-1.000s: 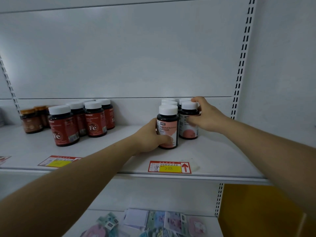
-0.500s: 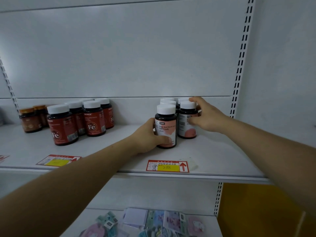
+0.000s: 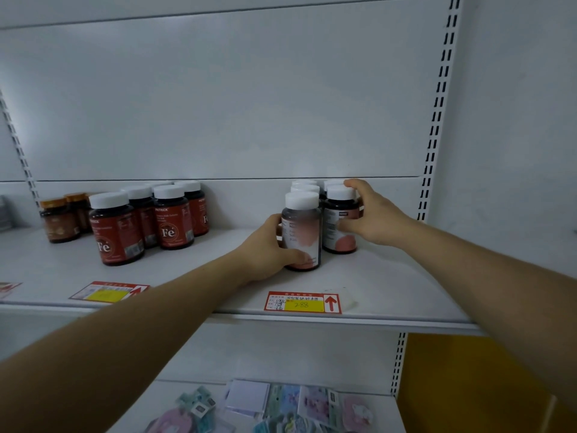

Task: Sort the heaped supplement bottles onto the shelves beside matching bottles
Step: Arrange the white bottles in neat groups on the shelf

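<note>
Presently the left hand grips the front pink-label bottle on the shelf, while the right hand curls around its neighbour, apparently to align both with the matching group.

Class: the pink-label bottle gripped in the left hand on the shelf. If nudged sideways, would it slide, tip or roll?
The pink-label bottle stands upright, taller than wide, so a high push probably tips it. Once down, its round body would likely roll. The left hand grips low, which should steady it.
</note>
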Demonstrator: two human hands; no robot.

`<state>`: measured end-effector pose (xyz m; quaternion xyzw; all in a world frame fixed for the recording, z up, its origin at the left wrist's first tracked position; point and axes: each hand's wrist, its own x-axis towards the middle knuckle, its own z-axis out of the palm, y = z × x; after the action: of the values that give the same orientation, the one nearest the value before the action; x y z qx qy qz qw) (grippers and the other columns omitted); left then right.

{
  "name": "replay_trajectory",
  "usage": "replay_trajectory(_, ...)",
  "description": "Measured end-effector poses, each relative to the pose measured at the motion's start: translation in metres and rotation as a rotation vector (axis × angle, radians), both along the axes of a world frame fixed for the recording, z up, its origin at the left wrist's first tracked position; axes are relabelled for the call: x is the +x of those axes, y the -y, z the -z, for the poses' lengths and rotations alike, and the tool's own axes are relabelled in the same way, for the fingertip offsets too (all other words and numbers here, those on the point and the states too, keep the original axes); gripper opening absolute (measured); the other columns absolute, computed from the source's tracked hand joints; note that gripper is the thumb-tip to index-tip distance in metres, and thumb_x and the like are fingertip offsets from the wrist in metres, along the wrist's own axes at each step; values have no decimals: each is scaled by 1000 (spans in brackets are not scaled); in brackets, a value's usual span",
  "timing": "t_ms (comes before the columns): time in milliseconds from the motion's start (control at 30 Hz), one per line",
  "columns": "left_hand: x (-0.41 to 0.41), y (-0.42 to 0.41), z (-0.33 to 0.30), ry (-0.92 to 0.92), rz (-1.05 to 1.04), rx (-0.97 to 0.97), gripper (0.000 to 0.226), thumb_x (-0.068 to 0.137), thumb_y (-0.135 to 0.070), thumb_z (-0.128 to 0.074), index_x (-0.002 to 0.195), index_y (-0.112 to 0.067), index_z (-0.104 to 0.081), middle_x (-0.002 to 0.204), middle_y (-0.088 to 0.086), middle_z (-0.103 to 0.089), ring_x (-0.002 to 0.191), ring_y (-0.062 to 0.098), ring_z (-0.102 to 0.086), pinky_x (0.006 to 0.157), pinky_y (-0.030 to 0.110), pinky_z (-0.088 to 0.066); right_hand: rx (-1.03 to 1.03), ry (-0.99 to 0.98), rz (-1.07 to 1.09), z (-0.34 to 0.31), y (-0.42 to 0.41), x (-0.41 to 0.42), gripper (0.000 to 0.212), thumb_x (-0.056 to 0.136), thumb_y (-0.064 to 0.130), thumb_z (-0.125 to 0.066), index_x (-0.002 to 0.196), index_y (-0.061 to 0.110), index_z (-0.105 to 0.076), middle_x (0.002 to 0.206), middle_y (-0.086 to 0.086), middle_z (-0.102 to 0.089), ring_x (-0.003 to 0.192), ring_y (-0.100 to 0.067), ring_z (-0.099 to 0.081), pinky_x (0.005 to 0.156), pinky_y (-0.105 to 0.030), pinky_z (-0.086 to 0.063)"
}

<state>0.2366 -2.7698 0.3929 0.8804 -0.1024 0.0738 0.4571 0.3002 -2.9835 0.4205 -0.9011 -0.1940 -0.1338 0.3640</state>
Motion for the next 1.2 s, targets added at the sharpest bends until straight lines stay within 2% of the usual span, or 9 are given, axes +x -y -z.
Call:
replay_trajectory(167, 3, 0, 3, -8, 2, -7, 82, 70, -25, -82, 137, -25, -36, 125, -7, -57, 110, 11, -57, 98, 31, -47, -38, -38, -3, 3, 2, -1, 97, 76, 16, -74, 148, 36, -13, 111, -2, -55, 93, -20, -58, 74, -28, -42)
replay_trajectory(367, 5, 1, 4, -15, -14, 65, 71, 73, -28, -79, 133, -22, -42, 128, -7, -57, 114, 12, -55, 101, 32, -45, -35, -21, -5, 5, 3, 0, 100, 77, 17, -75, 149, 35, -9, 110, 0, -53, 97, -20, -55, 79, -28, -41)
replay_trajectory(533, 4, 3, 3, -17, -12, 99, 69, 76, -30, -76, 134, -21, -41, 127, -5, -57, 113, 14, -56, 99, 30, -44, -63, 54, 12, 10, 4, 5, 98, 75, 25, -77, 149, 31, -14, 123, -5, -54, 104, -23, -56, 84, -31, -44)
replay_trajectory(700, 4, 2, 4, -18, -16, 91, 71, 73, -31, -79, 133, -22, -42, 128, -6, -57, 113, 13, -56, 102, 35, -45, -14, 59, -6, 13, 3, 6, 99, 74, 24, -78, 149, 30, -14, 126, -7, -51, 105, -23, -57, 86, -33, -46)
replay_trajectory(867, 0, 4, 2, -10, -24, 10, 78, 73, -26, -80, 136, -25, -34, 120, -10, -54, 106, 12, -57, 91, 25, -46, -28, 70, 3, 12, 3, 5, 96, 76, 29, -77, 149, 29, -15, 128, -7, -49, 108, -24, -56, 89, -33, -45)
replay_trajectory(1067, -1, 4, 1, -1, -31, 47, 65, 75, -25, -78, 130, -23, -43, 119, -9, -59, 101, 8, -56, 84, 19, -43, -49, 61, -7, 9, 1, 0, 93, 79, 25, -74, 150, 26, -14, 128, -7, -51, 105, -22, -54, 86, -29, -42)
replay_trajectory(1200, 1, 3, 2, 16, -37, 71, 69, 73, -28, -79, 132, -23, -44, 122, -8, -60, 105, 9, -58, 87, 21, -45, -69, 62, 5, 8, 0, -3, 91, 81, 24, -72, 149, 26, -13, 124, -6, -53, 97, -18, -50, 80, -27, -38)
